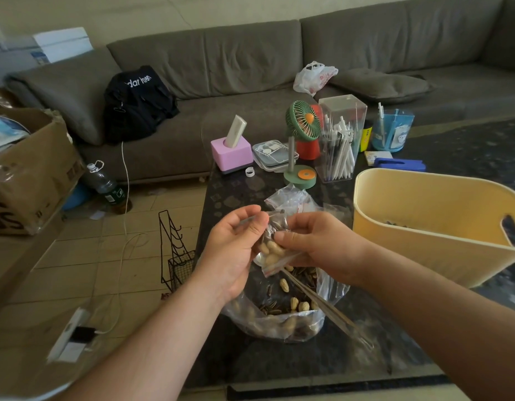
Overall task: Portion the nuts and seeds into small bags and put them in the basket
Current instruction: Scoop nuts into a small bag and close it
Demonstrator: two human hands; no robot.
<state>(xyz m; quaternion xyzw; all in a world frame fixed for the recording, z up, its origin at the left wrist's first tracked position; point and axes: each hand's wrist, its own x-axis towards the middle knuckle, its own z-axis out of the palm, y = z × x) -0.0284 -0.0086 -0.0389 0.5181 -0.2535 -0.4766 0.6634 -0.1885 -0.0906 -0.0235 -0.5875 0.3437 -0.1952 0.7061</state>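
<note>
Now pinching the small bag [272, 251] between both hands — left hand [236, 250], right hand [317, 244] — above the big bag [279, 314] at the table's [279, 360] near-left edge. Could spill peanuts sideways if tilted unsealed. Basket [424, 247] waiting near the right edge.

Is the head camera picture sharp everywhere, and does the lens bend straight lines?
Head view: the small bag between the left hand and right hand is fairly sharp; the forearms near the bottom edge look soft; the sofa back and the table edge curve from wide-angle distortion; corners darken.
</note>
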